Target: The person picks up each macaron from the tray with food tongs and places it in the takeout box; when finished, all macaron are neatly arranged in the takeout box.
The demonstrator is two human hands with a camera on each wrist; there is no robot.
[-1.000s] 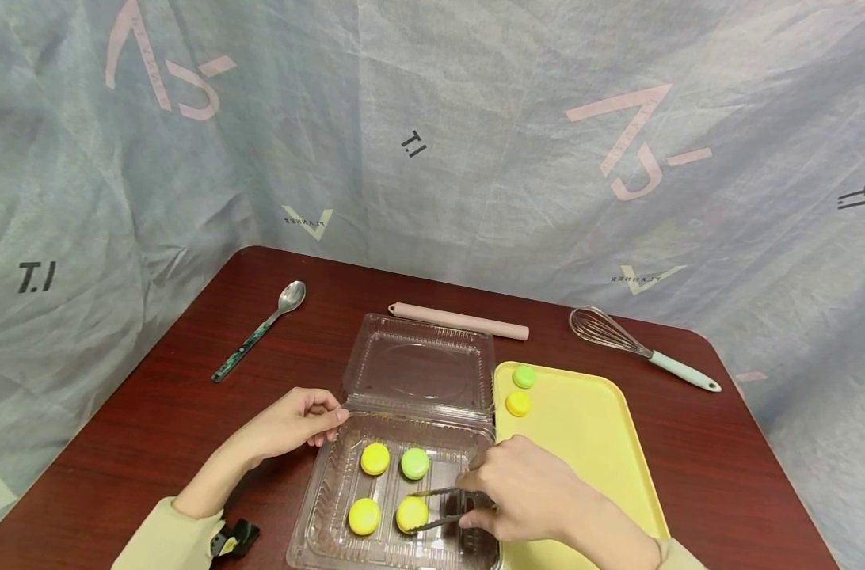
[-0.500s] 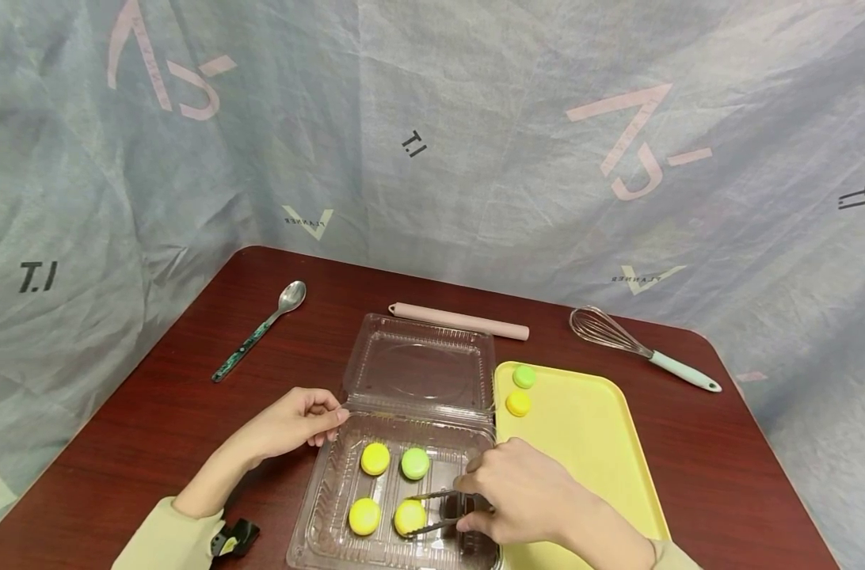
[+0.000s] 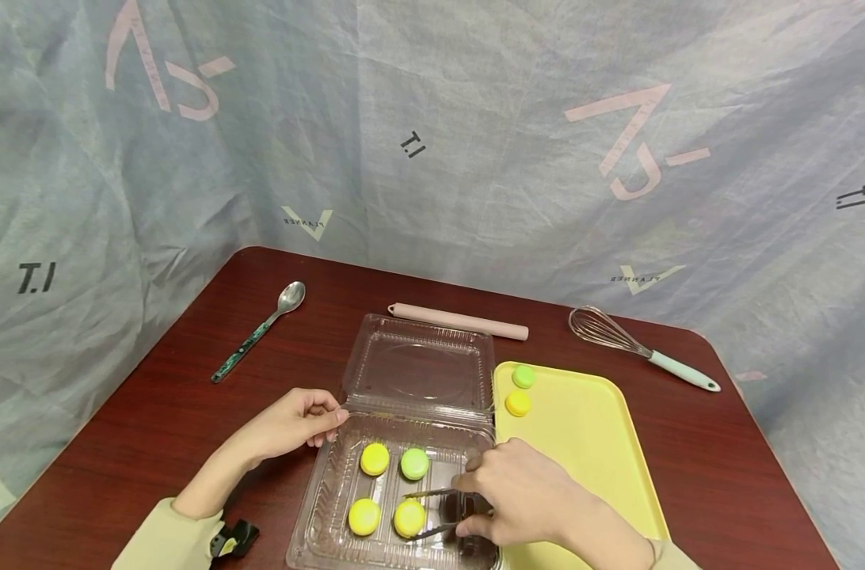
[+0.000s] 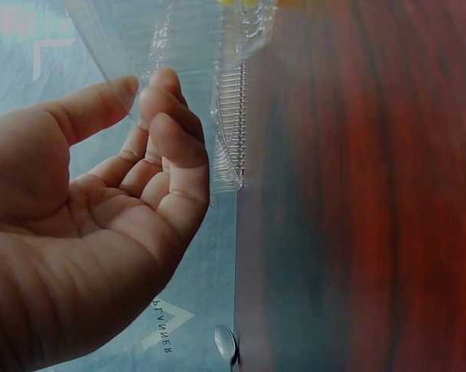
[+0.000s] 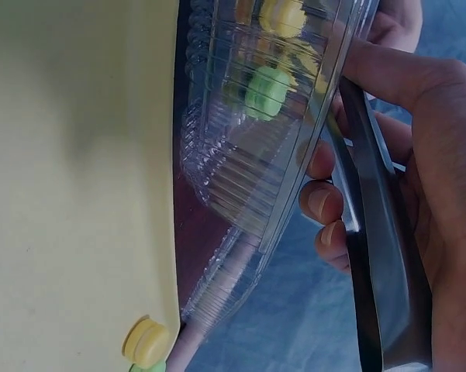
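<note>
The metal tongs [image 5: 391, 263] stand slightly wider than 1 second ago, their tips at the 12 and 6 o'clock edges of a round, domed, bright yellow macaron [image 3: 409, 518], sitting at 5 o'clock among 4 in the clear container [image 3: 311, 507]. The right hand [image 3: 521, 491] grips the tongs with bent fingers; the left hand [image 3: 297, 419] pinches the container's rim at 10 o'clock

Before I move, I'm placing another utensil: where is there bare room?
Tabletop is bare between the spoon and the clamshell container's lid, and right of the yellow tray, nearer than the whisk; so is the tray's middle. The container's base is crowded with four macarons and the tongs.
</note>
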